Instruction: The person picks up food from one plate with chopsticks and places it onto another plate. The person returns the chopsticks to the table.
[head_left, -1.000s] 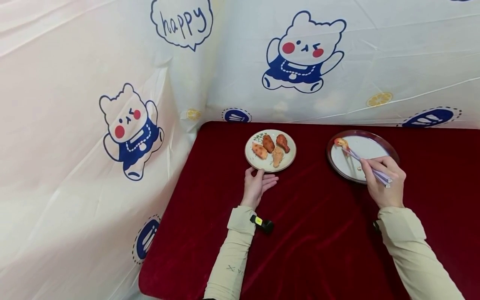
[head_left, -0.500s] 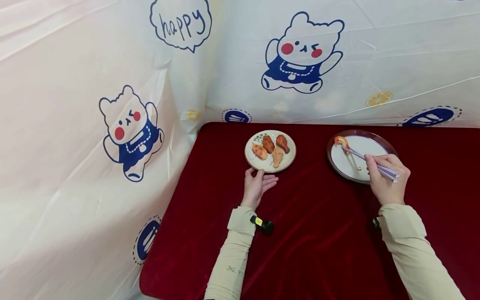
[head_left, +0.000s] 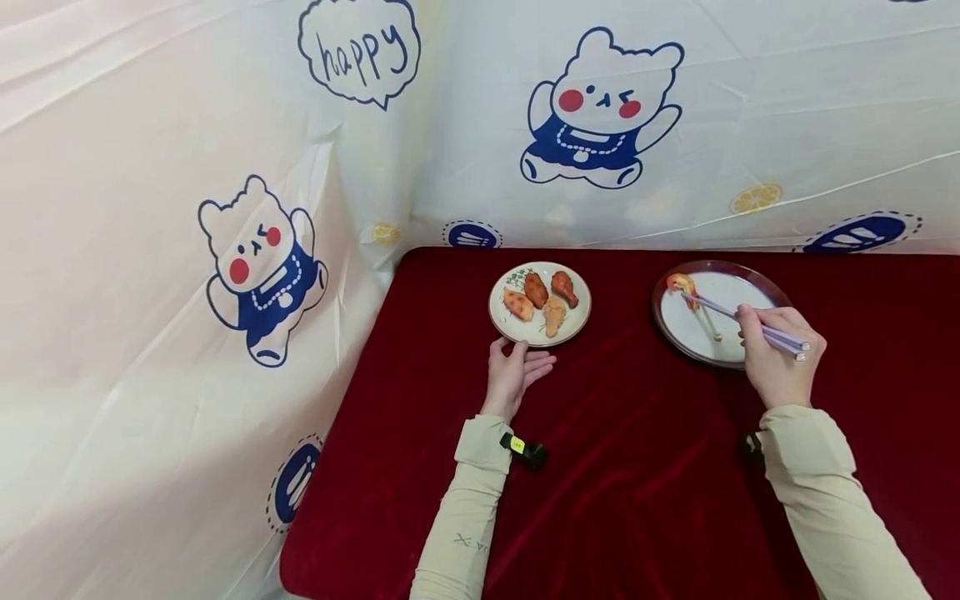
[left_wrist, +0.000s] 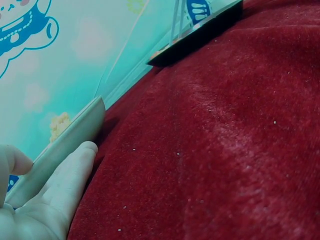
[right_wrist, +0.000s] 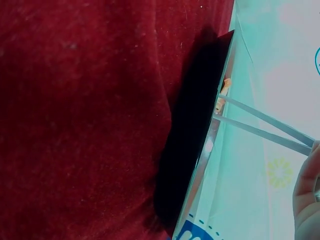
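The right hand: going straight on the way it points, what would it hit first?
Probably the orange food piece on the dark-rimmed plate: the tips of the chopsticks in the right hand lie at it, though depth leaves contact unclear.

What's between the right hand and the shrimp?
The chopsticks. Gripped in the right hand, they span the gap over the plate, tips at the shrimp. Head view shows it.

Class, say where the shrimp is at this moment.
In the head view, the shrimp is inside the dark-rimmed plate on the right, by its upper-left rim, at the tips of the chopsticks.
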